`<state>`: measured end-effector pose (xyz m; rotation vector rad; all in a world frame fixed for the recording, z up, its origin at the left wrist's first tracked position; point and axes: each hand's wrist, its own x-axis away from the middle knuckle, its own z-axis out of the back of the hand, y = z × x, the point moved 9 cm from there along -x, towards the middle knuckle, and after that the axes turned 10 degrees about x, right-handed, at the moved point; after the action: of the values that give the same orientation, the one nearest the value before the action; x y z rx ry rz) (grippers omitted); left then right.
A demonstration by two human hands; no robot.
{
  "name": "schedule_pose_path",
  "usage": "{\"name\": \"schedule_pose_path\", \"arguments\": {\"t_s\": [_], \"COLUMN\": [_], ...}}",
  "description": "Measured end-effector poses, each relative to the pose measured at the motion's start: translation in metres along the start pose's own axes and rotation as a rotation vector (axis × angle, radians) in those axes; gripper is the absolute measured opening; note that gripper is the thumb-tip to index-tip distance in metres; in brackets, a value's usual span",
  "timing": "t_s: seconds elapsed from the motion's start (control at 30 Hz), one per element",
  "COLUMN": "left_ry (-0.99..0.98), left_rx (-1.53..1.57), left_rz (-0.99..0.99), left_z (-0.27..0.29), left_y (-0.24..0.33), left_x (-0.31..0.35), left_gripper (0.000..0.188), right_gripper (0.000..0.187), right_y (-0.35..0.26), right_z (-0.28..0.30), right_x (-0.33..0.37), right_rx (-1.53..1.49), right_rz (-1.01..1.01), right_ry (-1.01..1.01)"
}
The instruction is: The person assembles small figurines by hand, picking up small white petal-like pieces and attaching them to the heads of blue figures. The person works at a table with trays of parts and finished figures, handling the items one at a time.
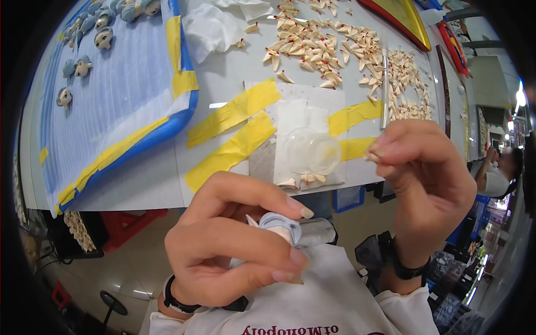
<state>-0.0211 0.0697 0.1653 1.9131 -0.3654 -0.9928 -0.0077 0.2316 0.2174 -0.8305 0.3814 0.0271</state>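
Note:
Between the thumb and fingers of my left hand (pixel 229 240) is a small doll head (pixel 279 224) with grey-blue hair, held just in front of the table edge. A pale pointed piece sticks out at its left side; its front is hidden from me. My right hand (pixel 430 173) is raised to the right, thumb and forefinger pinched on a tiny cream piece (pixel 372 157), mostly covered by the fingertips. Between the hands and farther off, a clear round plastic dish (pixel 318 153) stands on a white sheet. A few cream pointed pieces (pixel 314 178) lie at its near side.
At left, a blue-rimmed tray (pixel 187 109) lined with pale striped sheeting holds several blue-haired doll heads (pixel 104 38). Yellow tape (pixel 234 111) fixes the sheet. Many cream red-tipped pieces (pixel 307 42) spread across the far table, near crumpled white tissue (pixel 212 28). Another person (pixel 499 170) is far right.

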Motion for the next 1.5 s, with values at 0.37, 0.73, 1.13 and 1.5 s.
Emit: {"name": "schedule_pose_path", "arguments": {"t_s": [0.37, 0.73, 1.13, 1.5], "left_ry": [0.338, 0.510, 0.389, 0.110], "left_rx": [0.249, 0.183, -0.138, -1.205], "left_rz": [0.198, 0.243, 0.096, 0.309], "left_z": [0.008, 0.007, 0.000, 0.104], "left_y": [-0.014, -0.011, 0.011, 0.086], "left_x": [0.009, 0.010, 0.002, -0.075], "left_gripper": [0.044, 0.041, 0.041, 0.026], "right_gripper": [0.020, 0.017, 0.032, 0.025], "right_y": [-0.036, -0.040, -0.030, 0.157], "right_z": [-0.020, -0.034, -0.027, 0.229], "right_x": [-0.005, 0.010, 0.017, 0.044], "right_rx": [0.541, -0.131, -0.192, 0.697], "right_rz": [0.299, 0.152, -0.072, -0.507], "right_ry": [-0.049, -0.289, -0.292, 0.131]}}
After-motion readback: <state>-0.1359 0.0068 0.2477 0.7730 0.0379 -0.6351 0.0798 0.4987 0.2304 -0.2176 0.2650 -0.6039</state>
